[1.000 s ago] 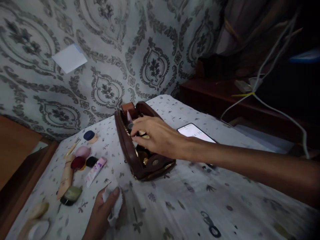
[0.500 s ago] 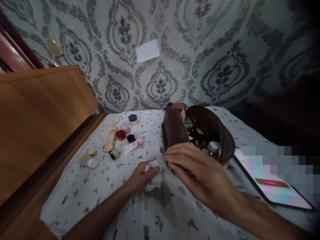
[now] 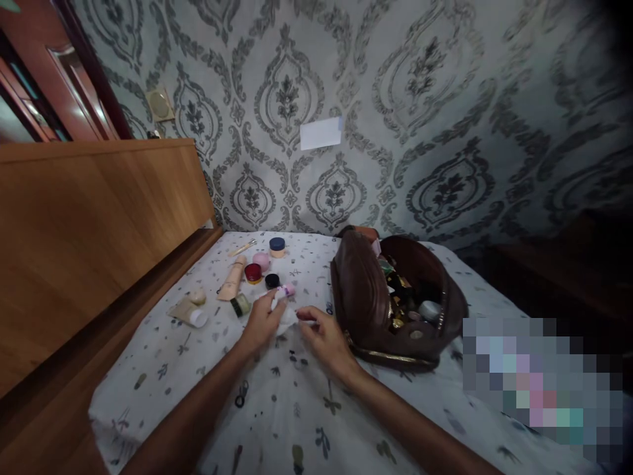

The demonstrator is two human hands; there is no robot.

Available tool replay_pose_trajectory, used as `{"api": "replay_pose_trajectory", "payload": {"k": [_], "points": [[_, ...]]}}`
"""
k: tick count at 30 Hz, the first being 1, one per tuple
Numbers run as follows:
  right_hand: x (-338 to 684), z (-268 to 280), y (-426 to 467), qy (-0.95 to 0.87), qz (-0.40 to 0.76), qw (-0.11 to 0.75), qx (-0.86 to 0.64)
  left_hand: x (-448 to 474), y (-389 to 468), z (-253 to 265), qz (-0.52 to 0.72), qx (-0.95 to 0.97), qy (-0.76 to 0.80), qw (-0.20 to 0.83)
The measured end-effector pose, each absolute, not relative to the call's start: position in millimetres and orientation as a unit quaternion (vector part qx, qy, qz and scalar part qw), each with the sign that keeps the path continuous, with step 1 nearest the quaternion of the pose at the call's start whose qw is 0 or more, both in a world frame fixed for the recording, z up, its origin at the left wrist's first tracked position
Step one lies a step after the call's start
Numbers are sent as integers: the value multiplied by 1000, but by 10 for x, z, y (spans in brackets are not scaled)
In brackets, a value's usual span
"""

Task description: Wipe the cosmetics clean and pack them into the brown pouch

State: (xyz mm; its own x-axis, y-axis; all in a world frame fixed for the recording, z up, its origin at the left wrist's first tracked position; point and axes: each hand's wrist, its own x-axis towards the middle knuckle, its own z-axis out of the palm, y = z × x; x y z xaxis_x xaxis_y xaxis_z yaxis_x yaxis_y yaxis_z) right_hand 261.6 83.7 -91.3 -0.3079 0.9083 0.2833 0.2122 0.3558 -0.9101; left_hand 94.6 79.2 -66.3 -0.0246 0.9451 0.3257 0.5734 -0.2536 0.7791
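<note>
My left hand is closed on a crumpled white tissue, low over the patterned bedsheet. My right hand is just to its right, fingers loosely curled and apart, their tips close to the tissue's edge. I see nothing clearly held in it. A pink-and-white tube lies behind the left hand, partly hidden. Near it are a black-lidded pot, a dark red jar and a small green jar with a dark lid. A brown leather bag stands unzipped to the right, with several cosmetics inside.
Further left lie a peach tube, a beige tube with a white cap, a pink round item, a blue-lidded jar and a brush. A wooden panel borders the left, a patterned wall the back.
My right hand has left the front of the bag and moved left beside my left hand. The left hand, with the tissue, has shifted toward the small cosmetics. The view has tilted up slightly.
</note>
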Motion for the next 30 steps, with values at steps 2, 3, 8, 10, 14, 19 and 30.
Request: {"api": "replay_pose_trajectory", "payload": {"k": [2, 3, 8, 10, 14, 19, 30], "points": [[2502, -1014, 896, -688, 419, 433, -405, 837, 832, -559, 402, 675, 595, 167], [2460, -1055, 911, -685, 417, 436, -408, 772, 853, -495, 384, 679, 610, 141], [2412, -1144, 846, -695, 384, 450, -408, 345, 1034, -244, 266, 661, 701, 14], [2429, -1144, 798, -704, 373, 449, -405, 176, 1141, -250, 220, 637, 739, -19], [2455, -1146, 768, -715, 352, 450, -403, -83, 1346, -358, 145, 605, 781, -50], [2469, -1148, 788, -735, 331, 444, -390, -371, 1733, -290, 117, 588, 798, -65], [2489, -1116, 775, -741, 336, 425, -396, -684, 2612, -274, 86, 590, 803, 8]]}}
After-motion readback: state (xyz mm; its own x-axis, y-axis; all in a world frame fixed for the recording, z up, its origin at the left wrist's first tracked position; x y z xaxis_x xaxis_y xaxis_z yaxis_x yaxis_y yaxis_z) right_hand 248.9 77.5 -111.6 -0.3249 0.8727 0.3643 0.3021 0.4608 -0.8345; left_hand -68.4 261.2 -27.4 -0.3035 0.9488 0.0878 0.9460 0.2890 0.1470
